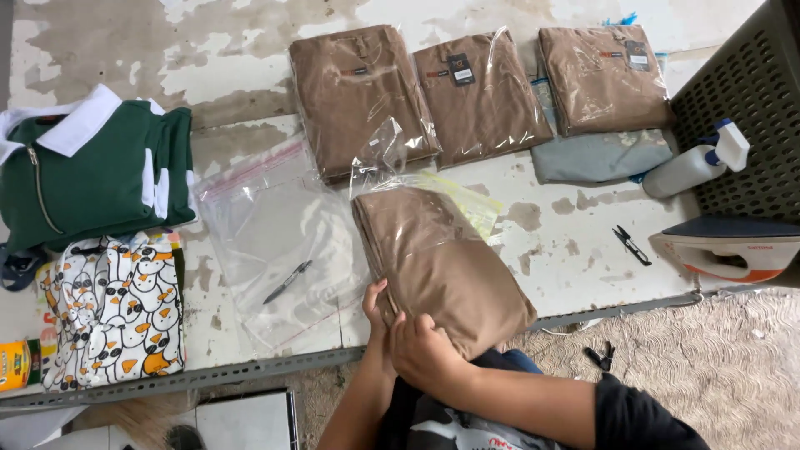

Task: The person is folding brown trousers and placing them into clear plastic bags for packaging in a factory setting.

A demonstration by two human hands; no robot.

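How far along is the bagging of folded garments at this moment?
Done: three brown bagged garments lie in a row at the table's far edge. In hand: the left hand and right hand grip the near end of a folded brown garment, partly inside a clear bag. Left: the green jacket and penguin-print garment lie unbagged; empty bags wait.
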